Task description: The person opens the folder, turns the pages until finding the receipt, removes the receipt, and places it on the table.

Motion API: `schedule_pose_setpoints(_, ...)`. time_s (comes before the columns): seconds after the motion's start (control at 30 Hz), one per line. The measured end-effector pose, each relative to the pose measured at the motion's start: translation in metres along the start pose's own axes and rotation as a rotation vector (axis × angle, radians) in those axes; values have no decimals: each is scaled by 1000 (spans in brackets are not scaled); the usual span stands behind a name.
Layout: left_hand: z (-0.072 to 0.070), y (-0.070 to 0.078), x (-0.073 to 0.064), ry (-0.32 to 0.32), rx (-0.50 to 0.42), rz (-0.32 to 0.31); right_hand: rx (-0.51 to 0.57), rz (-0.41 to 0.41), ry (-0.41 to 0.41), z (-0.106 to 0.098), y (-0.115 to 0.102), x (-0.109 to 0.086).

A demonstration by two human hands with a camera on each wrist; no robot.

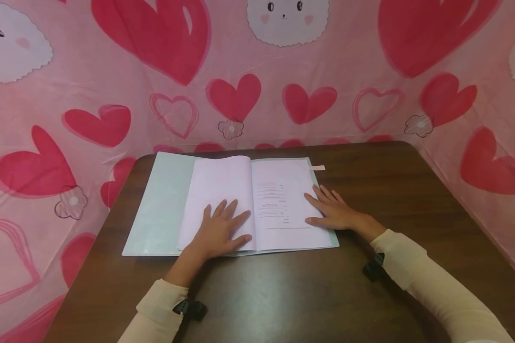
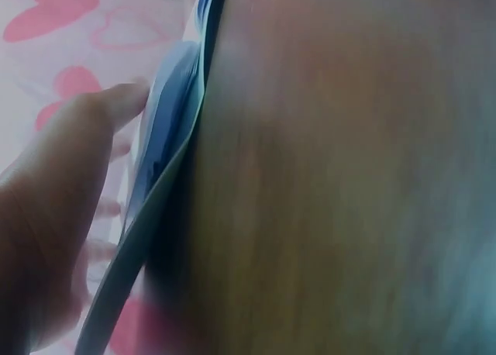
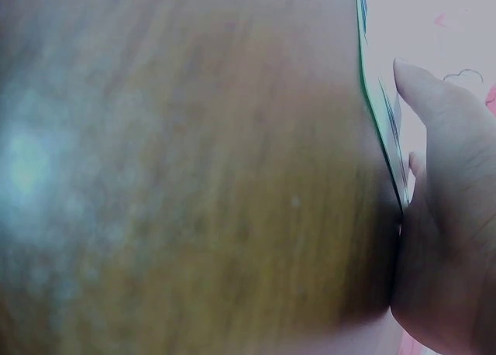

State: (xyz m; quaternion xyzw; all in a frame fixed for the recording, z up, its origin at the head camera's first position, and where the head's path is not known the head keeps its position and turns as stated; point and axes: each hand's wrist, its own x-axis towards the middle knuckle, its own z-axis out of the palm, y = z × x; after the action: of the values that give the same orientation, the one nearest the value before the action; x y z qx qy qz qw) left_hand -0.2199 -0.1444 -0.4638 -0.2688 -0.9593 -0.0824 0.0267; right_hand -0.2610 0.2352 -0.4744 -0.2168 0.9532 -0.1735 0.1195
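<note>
A pale green folder lies spread on the table, with white sheets inside it. My left hand rests with fingers spread on the blank left page, its thumb reaching toward the fold. On the right page, which carries printed lines that appear upside down, the fingers of my right hand lie near the outer edge. From the left wrist view, the folder's cover edge and stacked sheets show beside the thumb. The right wrist view has the folder's thin edge next to my thumb.
A dark brown wooden table extends around the folder. A small pale tab sticks out from the folder's right side. Behind the table hangs a pink cloth printed with hearts. Black straps with small devices sit on both wrists.
</note>
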Motion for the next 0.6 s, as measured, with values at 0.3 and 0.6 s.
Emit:
schedule_pose_setpoints(0.3,9,-1,0,-82,-107,-20,1,-3,-2,-1,-3,4)
schedule_pose_setpoints(0.6,15,-5,0,-110,-128,-13,55,-6,23,-2,1,7)
